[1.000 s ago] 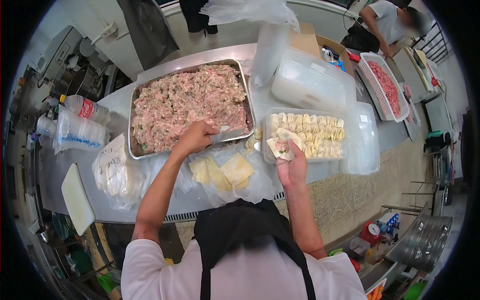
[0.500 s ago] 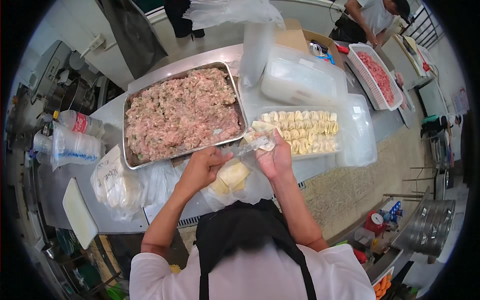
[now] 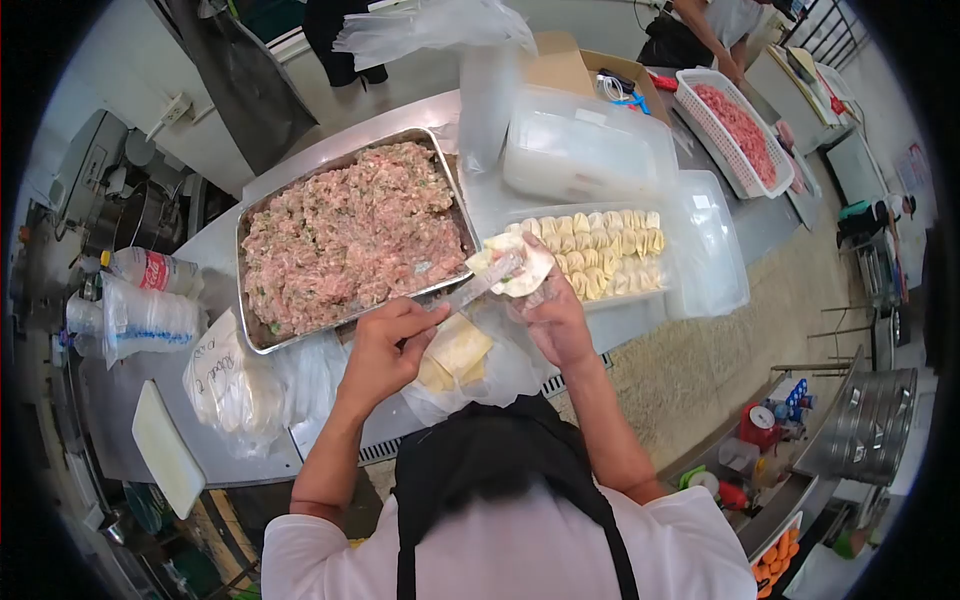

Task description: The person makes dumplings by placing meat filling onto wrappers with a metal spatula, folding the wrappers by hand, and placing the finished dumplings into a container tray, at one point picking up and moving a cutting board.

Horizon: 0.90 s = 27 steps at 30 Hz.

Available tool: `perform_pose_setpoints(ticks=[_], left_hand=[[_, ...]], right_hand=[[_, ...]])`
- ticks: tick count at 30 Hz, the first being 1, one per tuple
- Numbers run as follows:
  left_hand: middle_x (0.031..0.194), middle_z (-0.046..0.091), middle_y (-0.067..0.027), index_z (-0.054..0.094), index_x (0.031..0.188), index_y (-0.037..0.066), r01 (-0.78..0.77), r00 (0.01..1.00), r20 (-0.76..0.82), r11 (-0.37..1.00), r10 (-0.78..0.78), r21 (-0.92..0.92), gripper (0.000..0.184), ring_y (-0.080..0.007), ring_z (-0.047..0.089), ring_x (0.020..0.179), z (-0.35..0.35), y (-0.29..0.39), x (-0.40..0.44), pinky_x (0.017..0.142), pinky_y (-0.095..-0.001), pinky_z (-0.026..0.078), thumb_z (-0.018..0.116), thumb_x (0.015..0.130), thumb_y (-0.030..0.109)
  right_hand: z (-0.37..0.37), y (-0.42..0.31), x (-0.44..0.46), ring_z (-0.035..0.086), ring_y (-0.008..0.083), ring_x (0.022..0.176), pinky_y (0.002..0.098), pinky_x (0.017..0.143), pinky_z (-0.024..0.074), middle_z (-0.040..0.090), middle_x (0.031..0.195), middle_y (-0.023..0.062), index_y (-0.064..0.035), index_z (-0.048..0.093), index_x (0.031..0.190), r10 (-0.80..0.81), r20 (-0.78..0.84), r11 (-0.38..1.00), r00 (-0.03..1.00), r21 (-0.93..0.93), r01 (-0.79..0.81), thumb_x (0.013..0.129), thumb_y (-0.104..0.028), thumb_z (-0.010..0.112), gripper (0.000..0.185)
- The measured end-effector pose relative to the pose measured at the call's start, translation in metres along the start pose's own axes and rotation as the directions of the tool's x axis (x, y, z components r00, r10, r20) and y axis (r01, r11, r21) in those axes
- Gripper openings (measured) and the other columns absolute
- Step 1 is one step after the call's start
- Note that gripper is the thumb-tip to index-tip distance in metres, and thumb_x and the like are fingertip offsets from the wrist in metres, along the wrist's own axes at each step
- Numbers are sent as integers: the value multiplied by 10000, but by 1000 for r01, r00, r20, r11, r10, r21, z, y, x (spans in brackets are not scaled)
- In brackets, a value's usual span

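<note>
My left hand [image 3: 388, 350] grips a flat, pale spreader [image 3: 480, 285], its tip against a dumpling wrapper [image 3: 522, 268]. That wrapper lies open on the fingers of my right hand [image 3: 558, 318], with a little pink meat filling on it. Below my hands, more square yellowish wrappers [image 3: 458, 350] rest on a clear plastic bag [image 3: 515, 372]. A large metal tray [image 3: 252, 338] of ground meat mixed with green bits [image 3: 355, 235] stands beyond my left hand. Just past my right hand, a plastic container [image 3: 612, 302] holds rows of folded dumplings [image 3: 590, 245].
Bagged wrappers [image 3: 225, 375], a white cutting board [image 3: 167, 450] and a soda bottle [image 3: 155, 270] are at left. Lidded plastic containers [image 3: 588, 145] and a box [image 3: 560, 65] stand behind. A co-worker [image 3: 705, 30] is near a white basket [image 3: 690, 95] of ground meat.
The wrapper has opened out flatter on my right hand, showing more of its surface. The spreader has drawn back slightly toward the left. The whole view has shifted a little.
</note>
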<state>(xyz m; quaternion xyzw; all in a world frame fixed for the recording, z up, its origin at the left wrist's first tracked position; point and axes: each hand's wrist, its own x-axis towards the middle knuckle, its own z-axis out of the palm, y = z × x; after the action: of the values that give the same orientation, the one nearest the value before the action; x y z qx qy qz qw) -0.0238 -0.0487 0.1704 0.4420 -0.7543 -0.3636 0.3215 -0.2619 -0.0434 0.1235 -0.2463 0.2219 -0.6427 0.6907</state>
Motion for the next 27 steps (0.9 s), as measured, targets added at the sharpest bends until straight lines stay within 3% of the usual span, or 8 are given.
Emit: perform_pose_setpoints(ticks=[2, 4, 12, 14, 17, 20, 23, 27], left_hand=[[781, 640, -111, 752, 1102, 78, -43, 999, 1, 999, 43, 18, 357, -223, 598, 659, -4, 6, -1, 607, -322, 465, 672, 785, -68], [768, 646, -99, 753, 1102, 75, -89, 996, 1, 996, 89, 32, 361, -196, 586, 633, -3, 10, -2, 585, -308, 456, 666, 788, -81], [783, 634, -112, 739, 1110, 41, -27, 996, 89, 999, 22, 46, 345, -212, 594, 674, -27, 24, -11, 621, -308, 456, 669, 790, -66], [813, 650, -110, 736, 1113, 30, -33, 999, -3, 999, 33, 5, 338, -195, 591, 679, -36, 22, -11, 619, -292, 448, 667, 796, -65], [878, 684, -77, 715, 1149, 1, -20, 994, -114, 992, 6, -123, 347, -112, 547, 679, -26, 11, -10, 609, -234, 417, 673, 811, -68], [787, 575, 23, 707, 1121, 3, 68, 988, -86, 871, -125, -486, 333, -10, 440, 694, 5, 8, -10, 578, -177, 331, 744, 793, -46], [790, 530, 43, 684, 908, 11, 283, 959, 168, 787, -227, -549, 159, -8, 422, 680, 37, 2, -9, 560, -185, 313, 790, 790, 9], [767, 517, 63, 516, 797, 59, 162, 987, 97, 833, -131, -528, 330, -7, 446, 712, 66, 22, 13, 602, -174, 385, 844, 755, 61]], right_hand=[[-2, 6, -3, 498, 286, 1315, 377, 1090, 419, 521, 1386, 180, -11, 280, 1525, -85, -2, 941, 996, -329, 80, 737, 65, 577, 846], [0, 13, -5, 603, 233, 1182, 329, 992, 475, 629, 1241, 161, -4, 439, 1438, -210, -49, 635, 976, -767, 98, 698, 101, 640, 773], [-12, 6, -7, 661, 159, 781, 289, 727, 522, 702, 914, 87, -6, 639, 1183, -388, 266, 186, 883, -915, 357, 788, 13, 696, 399], [-5, -10, -13, 606, 123, 685, 253, 640, 490, 686, 893, 51, -52, 641, 1091, -76, -232, 694, 970, -711, -116, 874, -70, 719, 231], [-13, -17, -16, 556, 95, 647, 225, 594, 451, 669, 891, 32, -104, 595, 1006, -13, -190, 924, 982, -378, -61, 921, -154, 722, 161], [-21, -6, -15, 636, 156, 780, 271, 669, 508, 686, 999, 100, -112, 551, 987, 20, -184, 955, 983, -288, -73, 957, -211, 674, 160], [1, -5, -11, 650, 231, 963, 373, 798, 543, 641, 1171, 158, -109, 550, 1036, 81, -208, 995, 975, -41, -91, 994, -320, 602, 221], [20, 4, -15, 605, 274, 1121, 477, 999, 491, 570, 1293, 195, -88, 515, 1029, 183, -215, 971, 959, 193, -142, 1042, -447, 435, 368]])
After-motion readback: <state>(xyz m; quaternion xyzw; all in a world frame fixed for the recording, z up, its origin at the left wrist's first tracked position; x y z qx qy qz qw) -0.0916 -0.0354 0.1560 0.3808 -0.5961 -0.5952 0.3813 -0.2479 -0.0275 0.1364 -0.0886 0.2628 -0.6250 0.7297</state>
